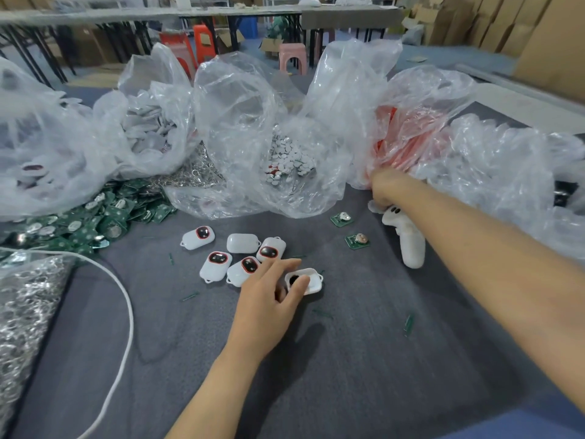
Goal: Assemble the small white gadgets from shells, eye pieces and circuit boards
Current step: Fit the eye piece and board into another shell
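- Head camera, workbench: I am watching the left hand (269,302) hovering low over an open white shell (308,280) with a dark eye piece inside, on the grey cloth table (364,359).
- The thumb is lying across the shell's near edge and the index finger is pointing straight; I cannot tell whether it is pinching the shell.
- The right hand (387,190) is reaching into a clear bag of red pieces (411,134); its fingers are blurring into the plastic, so I cannot tell its grip.
- Five closed gadgets (216,264) are lying clustered just left of the shell, four eye-up.
- Two loose circuit boards (357,240) are sitting near a white ghost-faced object (408,245).
- A pile of green boards (95,217) is spilling at far left.
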Motion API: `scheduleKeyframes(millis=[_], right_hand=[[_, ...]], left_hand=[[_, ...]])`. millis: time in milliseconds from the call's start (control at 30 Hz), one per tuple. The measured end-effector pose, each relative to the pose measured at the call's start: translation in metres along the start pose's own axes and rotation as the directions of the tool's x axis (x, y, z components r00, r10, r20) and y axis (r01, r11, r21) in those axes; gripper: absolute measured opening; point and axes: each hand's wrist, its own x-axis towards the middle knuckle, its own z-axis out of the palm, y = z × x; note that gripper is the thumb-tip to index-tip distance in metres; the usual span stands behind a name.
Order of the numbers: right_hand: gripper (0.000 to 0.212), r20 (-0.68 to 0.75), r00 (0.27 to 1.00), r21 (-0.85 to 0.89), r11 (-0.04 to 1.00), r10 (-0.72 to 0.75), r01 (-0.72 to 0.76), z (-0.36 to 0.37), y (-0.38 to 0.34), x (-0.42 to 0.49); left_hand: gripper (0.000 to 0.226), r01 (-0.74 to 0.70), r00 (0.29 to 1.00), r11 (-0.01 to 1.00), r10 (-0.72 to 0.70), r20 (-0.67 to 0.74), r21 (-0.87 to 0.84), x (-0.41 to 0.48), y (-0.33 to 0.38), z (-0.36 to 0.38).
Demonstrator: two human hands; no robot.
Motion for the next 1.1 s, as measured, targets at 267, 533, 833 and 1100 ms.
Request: scheduleKeyframes(millis=[267,533,833,1100], right_hand=[[0.019,-0.527,0.8,0.56,0.592,-0.287,0.58,-0.003,-0.021,-0.086],[0.017,-0.744,0.613,0.607,0.115,-0.266,0.787,0.087,-0.07,-0.15],[0.025,-0.432,0.894,0.865,-0.335,-0.119,0.373,0.085,-0.059,-0.146],[0.024,-0.368,0.92,0.896,-0.315,-0.136,0.312,0.082,-0.058,-0.15]], left_hand=[[0.03,0.103,0.987,0.927,-0.141,-0.08,-0.36,-0.001,0.002,0.0],[0.017,0.146,0.969,0.811,-0.233,-0.084,-0.567,0.001,0.007,-0.005],[0.019,0.151,0.965,0.763,-0.251,-0.074,-0.628,0.004,0.005,-0.001],[0.039,0.157,0.975,0.775,-0.222,-0.031,-0.613,0.002,0.006,-0.002]])
